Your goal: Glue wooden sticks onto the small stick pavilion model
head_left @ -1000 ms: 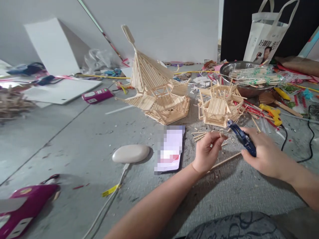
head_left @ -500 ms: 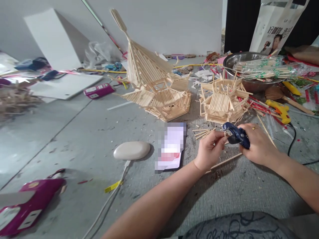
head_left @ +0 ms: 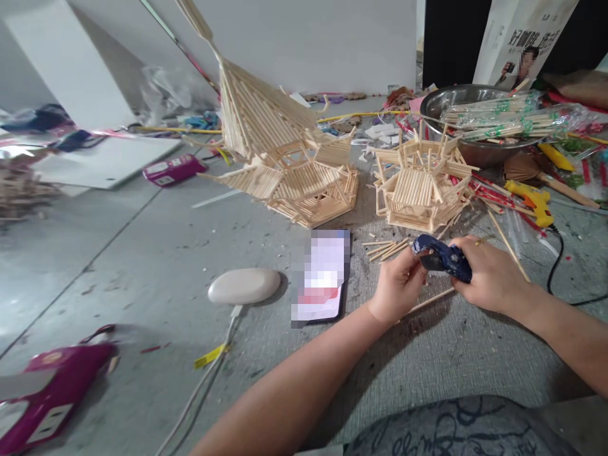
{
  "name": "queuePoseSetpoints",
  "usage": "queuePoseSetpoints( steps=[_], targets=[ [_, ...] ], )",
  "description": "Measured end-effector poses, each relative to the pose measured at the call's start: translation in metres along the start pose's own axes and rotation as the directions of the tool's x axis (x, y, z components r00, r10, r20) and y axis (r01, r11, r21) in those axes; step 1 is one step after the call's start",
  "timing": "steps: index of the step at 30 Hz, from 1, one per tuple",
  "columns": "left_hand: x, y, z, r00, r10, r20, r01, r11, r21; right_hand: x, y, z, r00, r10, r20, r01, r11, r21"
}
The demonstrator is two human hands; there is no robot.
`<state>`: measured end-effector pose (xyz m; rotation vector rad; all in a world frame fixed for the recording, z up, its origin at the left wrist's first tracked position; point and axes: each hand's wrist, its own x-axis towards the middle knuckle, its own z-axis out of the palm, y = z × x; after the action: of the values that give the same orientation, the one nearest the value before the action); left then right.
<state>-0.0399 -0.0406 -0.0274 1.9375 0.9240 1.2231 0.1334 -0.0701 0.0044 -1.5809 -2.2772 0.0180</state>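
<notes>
My right hand (head_left: 489, 272) is closed round a dark blue hand cutter (head_left: 444, 258), its curved jaw pointing left. At that jaw, the fingers of my left hand (head_left: 399, 283) are pinched on a thin wooden stick, now mostly hidden by the fingers and the cutter. Another long stick (head_left: 432, 300) lies on the floor below both hands. Just beyond the left hand are several short cut sticks (head_left: 386, 248). Behind them stands a small six-sided stick model (head_left: 418, 187). A larger one with a tall pointed roof (head_left: 289, 164) is to its left.
A phone (head_left: 323, 278) and a white oval device (head_left: 244, 285) with a cable lie left of my hands. A yellow glue gun (head_left: 532, 201) with a black cord is at right. Behind it, a metal bowl (head_left: 430, 107) holds packaged chopsticks. Purple boxes (head_left: 173, 170) lie further left.
The view has shifted slightly, so most things sit a little further left. The cutter stays at my left fingertips, and the pale stick tip seen there before is now hidden.
</notes>
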Motion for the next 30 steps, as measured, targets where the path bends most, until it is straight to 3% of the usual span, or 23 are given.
queuePoseSetpoints(
  steps=[13,30],
  targets=[
    [0.0016,0.0039,-0.0004,0.995,0.100,-0.018,-0.099,0.994,0.038,-0.0013,0.0006,-0.0004,0.998,-0.056,-0.040,0.053,0.997,-0.058],
    [0.0007,0.0073,-0.0013,0.997,0.072,-0.022,-0.070,0.994,0.078,-0.0014,0.0010,-0.0013,0.997,-0.067,-0.041,0.065,0.996,-0.064]
  ],
)
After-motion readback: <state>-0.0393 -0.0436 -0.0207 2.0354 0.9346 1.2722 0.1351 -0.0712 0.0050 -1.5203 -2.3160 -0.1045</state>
